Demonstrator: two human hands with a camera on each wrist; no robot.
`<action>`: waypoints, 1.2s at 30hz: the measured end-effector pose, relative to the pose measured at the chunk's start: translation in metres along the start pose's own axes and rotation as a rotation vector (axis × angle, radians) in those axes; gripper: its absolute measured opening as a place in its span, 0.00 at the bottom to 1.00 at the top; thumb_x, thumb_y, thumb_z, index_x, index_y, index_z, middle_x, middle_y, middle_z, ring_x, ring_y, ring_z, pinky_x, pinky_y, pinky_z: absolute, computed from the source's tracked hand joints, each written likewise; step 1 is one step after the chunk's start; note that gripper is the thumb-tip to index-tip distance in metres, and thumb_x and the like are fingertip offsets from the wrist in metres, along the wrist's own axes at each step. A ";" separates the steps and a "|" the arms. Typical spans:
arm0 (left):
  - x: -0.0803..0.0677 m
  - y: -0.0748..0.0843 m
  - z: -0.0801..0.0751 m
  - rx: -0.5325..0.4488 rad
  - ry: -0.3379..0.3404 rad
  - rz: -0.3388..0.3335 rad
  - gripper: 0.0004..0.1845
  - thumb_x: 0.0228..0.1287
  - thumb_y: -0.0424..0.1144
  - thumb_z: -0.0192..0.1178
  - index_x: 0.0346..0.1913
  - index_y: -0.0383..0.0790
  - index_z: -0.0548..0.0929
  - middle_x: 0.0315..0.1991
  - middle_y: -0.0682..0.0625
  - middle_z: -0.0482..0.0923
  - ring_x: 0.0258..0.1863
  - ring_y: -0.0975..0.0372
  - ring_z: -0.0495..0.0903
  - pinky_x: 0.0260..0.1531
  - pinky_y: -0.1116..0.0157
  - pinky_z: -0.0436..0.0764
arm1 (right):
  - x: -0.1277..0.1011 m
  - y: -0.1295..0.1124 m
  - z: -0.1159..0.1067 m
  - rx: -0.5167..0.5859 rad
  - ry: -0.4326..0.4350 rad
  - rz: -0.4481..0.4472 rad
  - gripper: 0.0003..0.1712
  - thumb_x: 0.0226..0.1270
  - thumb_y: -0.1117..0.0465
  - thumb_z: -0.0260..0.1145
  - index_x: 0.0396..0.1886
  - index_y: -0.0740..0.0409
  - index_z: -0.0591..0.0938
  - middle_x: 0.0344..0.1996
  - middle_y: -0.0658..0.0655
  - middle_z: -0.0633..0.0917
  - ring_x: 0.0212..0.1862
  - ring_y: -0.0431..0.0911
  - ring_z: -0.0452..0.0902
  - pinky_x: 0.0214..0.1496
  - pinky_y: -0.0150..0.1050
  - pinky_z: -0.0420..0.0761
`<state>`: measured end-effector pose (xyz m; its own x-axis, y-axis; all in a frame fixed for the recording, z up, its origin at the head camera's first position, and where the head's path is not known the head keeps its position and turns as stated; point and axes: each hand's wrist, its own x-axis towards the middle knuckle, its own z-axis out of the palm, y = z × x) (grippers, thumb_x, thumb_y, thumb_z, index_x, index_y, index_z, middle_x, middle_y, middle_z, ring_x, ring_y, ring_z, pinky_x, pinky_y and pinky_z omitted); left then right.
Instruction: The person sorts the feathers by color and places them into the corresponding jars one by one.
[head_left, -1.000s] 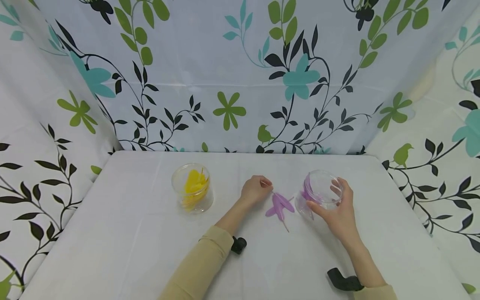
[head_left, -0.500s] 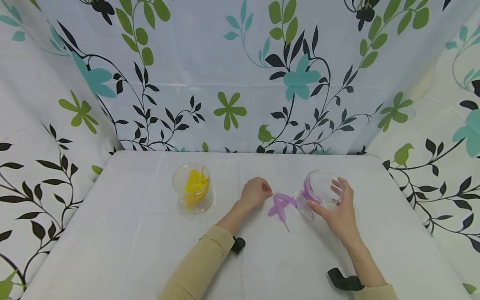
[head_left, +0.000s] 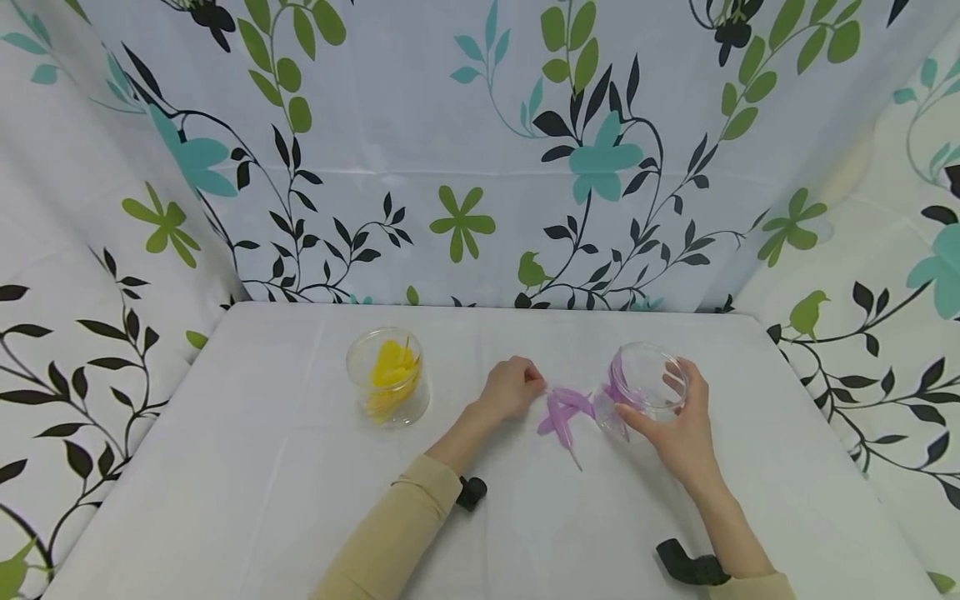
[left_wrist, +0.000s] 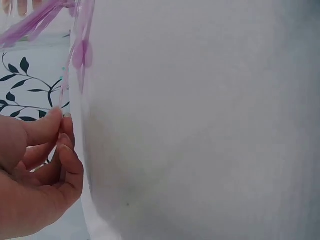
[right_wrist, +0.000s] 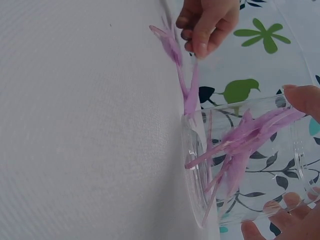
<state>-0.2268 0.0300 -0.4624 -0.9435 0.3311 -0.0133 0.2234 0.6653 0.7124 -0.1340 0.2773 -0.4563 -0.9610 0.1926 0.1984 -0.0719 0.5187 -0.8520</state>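
- Left hand pinches the quill end of a purple feather; fingertips curl round the thin stem, clear in the left wrist view.
- That feather's long axis runs roughly left-right, from the left hand toward the purple jar; its tip sits at or just beside the jar's near-left wall. Cannot tell if it touches.
- Right hand grips the purple jar, thumb on the near wall, fingers wrapped round the far side. Jar looks tilted with its mouth toward the left hand; in the right wrist view it lies almost on its side.
- Purple feathers already inside the jar, quills pointing down at the base.
- More loose purple feathers lie on the table between left hand and jar, just nearer the person than the pinched one, long axes running toward the person.
- Left hand is the nearer hand to all loose feathers; the right is taken up by the jar.
- Yellow jar stands upright well left of the purple jar, beyond the left hand, yellow feathers inside; untouched.
- Nothing stands between pinched feather and purple jar; only the jar rim is close by.
- Flower-print curtain behind the purple jar and on both sides.
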 end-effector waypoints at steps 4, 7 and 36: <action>0.003 -0.003 -0.004 -0.144 0.041 -0.039 0.07 0.69 0.39 0.63 0.39 0.39 0.87 0.34 0.50 0.83 0.35 0.62 0.76 0.40 0.65 0.76 | 0.000 -0.001 0.000 0.000 -0.003 -0.001 0.63 0.54 0.54 0.80 0.79 0.51 0.46 0.75 0.61 0.59 0.74 0.61 0.57 0.68 0.69 0.60; 0.006 -0.002 -0.008 -0.264 0.055 -0.056 0.08 0.68 0.41 0.64 0.41 0.40 0.88 0.36 0.50 0.85 0.36 0.63 0.78 0.38 0.67 0.77 | -0.001 -0.001 0.000 0.002 -0.003 0.001 0.63 0.54 0.54 0.80 0.79 0.51 0.46 0.75 0.61 0.59 0.74 0.61 0.57 0.68 0.70 0.59; -0.002 0.082 -0.012 -0.513 0.123 0.097 0.07 0.67 0.43 0.66 0.42 0.44 0.87 0.38 0.54 0.87 0.38 0.68 0.80 0.42 0.72 0.79 | -0.001 -0.002 0.000 -0.007 -0.006 0.017 0.63 0.55 0.52 0.79 0.79 0.50 0.45 0.76 0.61 0.58 0.75 0.61 0.56 0.68 0.70 0.60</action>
<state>-0.2098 0.0765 -0.3956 -0.9530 0.2736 0.1300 0.1918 0.2128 0.9581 -0.1329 0.2761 -0.4542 -0.9637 0.1962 0.1812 -0.0540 0.5212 -0.8517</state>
